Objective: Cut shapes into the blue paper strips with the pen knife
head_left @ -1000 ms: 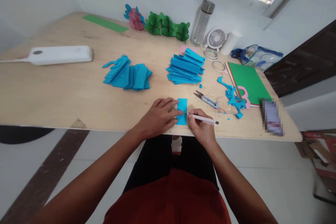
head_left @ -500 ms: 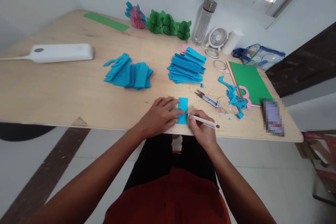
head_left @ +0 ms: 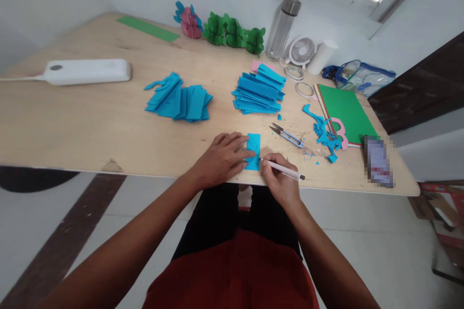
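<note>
A small blue paper rectangle (head_left: 254, 141) lies near the table's front edge, with faint curved pen lines on it. My left hand (head_left: 223, 160) is spread flat, its fingertips resting on the paper's left side. In my right hand (head_left: 282, 181) is a white pen (head_left: 284, 169), its tip at the paper's right edge. Thread snips (head_left: 287, 135) lie just beyond that hand. Farther back are a stack of blue paper strips (head_left: 259, 91) and, to its left, a fanned pile of blue paper pieces (head_left: 181, 101).
Blue scraps (head_left: 322, 130) lie beside green paper sheets (head_left: 348, 111) on the right, near a blurred phone-like object (head_left: 377, 161). Along the wall stand green paper honeycomb shapes (head_left: 234, 34), a glass bottle (head_left: 283, 29) and a small fan (head_left: 302, 51). A white device (head_left: 89, 72) lies left.
The pen tip has shifted very slightly at the paper's right edge. The left hand stays on the paper, and the whole view has moved a little.
</note>
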Demonstrator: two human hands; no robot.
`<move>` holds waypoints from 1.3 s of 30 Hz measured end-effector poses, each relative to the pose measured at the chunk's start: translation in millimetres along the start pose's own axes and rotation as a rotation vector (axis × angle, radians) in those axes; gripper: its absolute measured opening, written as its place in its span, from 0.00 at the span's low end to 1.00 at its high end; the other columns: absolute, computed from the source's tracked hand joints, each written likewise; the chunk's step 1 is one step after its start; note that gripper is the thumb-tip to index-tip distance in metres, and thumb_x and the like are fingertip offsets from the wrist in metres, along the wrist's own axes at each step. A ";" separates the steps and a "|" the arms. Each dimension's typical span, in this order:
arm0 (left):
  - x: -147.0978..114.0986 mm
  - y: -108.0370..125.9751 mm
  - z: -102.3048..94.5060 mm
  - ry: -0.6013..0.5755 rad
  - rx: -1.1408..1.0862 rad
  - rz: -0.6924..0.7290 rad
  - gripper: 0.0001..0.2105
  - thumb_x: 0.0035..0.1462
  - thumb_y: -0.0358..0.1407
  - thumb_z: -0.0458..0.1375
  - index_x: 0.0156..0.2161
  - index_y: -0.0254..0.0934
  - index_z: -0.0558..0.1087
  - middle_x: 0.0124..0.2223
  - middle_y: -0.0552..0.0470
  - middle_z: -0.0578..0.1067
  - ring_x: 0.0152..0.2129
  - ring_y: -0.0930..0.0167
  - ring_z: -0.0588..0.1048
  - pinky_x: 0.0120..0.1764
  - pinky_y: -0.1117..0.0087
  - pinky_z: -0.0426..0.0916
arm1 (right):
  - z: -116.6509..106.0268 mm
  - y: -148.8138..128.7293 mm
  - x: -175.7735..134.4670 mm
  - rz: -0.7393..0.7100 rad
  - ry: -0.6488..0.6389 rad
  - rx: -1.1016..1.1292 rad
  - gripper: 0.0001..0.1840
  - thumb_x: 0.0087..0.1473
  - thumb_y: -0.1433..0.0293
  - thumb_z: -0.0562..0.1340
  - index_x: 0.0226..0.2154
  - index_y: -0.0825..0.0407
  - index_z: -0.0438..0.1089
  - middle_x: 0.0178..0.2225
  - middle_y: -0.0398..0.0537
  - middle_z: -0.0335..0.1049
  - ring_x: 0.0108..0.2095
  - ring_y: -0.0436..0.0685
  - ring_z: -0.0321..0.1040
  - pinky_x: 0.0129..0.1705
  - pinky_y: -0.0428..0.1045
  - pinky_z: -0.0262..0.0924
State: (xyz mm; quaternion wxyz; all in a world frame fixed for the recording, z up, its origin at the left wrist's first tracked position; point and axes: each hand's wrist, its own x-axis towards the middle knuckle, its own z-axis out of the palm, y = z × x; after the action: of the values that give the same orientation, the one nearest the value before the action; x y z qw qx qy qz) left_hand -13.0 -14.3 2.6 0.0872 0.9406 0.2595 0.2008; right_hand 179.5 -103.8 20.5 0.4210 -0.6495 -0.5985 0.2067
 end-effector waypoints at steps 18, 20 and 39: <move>-0.6 -0.5 1.9 0.015 0.000 0.001 0.15 0.64 0.37 0.51 0.52 0.45 0.74 0.59 0.43 0.69 0.58 0.56 0.63 0.57 0.49 0.58 | 0.3 -0.8 -9.7 -0.027 0.010 -0.023 0.07 0.58 0.67 0.58 0.32 0.49 0.71 0.29 0.44 0.74 0.29 0.53 0.70 0.34 0.47 0.62; -0.6 -0.5 1.5 0.013 0.004 0.005 0.15 0.64 0.37 0.50 0.52 0.44 0.74 0.59 0.42 0.69 0.58 0.55 0.63 0.57 0.49 0.58 | 0.1 -1.1 -10.4 -0.026 0.007 -0.016 0.07 0.58 0.67 0.58 0.32 0.49 0.71 0.29 0.44 0.74 0.30 0.53 0.70 0.34 0.47 0.62; -1.2 -0.4 1.5 0.012 0.023 0.001 0.15 0.63 0.37 0.51 0.52 0.45 0.74 0.61 0.43 0.68 0.59 0.55 0.62 0.57 0.49 0.58 | -1.0 -9.8 -13.7 0.047 0.040 0.101 0.07 0.57 0.65 0.60 0.32 0.50 0.71 0.28 0.43 0.73 0.28 0.52 0.69 0.31 0.46 0.62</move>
State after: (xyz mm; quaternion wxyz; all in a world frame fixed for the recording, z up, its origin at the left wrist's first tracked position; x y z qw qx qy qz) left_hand -13.4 -14.7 0.8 0.0748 0.9405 0.2617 0.2034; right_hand 171.6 -117.9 25.6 0.4603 -0.6451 -0.5634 0.2335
